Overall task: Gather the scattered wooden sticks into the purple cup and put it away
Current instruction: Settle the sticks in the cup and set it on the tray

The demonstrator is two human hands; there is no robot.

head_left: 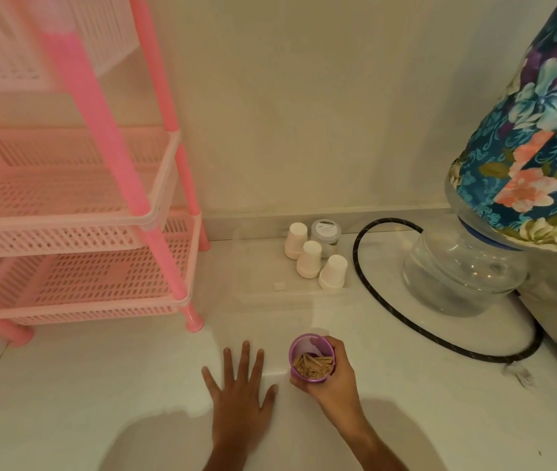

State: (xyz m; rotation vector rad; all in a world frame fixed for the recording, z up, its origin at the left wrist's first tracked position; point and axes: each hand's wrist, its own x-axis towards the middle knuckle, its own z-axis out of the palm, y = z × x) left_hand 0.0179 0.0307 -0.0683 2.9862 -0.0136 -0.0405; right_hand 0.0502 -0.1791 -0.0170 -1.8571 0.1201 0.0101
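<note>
Purple cup (299,345), wooden sticks (313,365) inside, gripped upright by right hand (333,382), likely to stop spills. Left hand (238,402) flat, fingers spread, just left of cup, apparently bracing on floor (100,385). Beyond cup: clear tray (256,266), probable storage.

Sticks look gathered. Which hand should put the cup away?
Right. The right hand grips the cup with the sticks inside, and the clear tray lies just ahead of it. The left hand rests flat on the floor, holding nothing.
</note>
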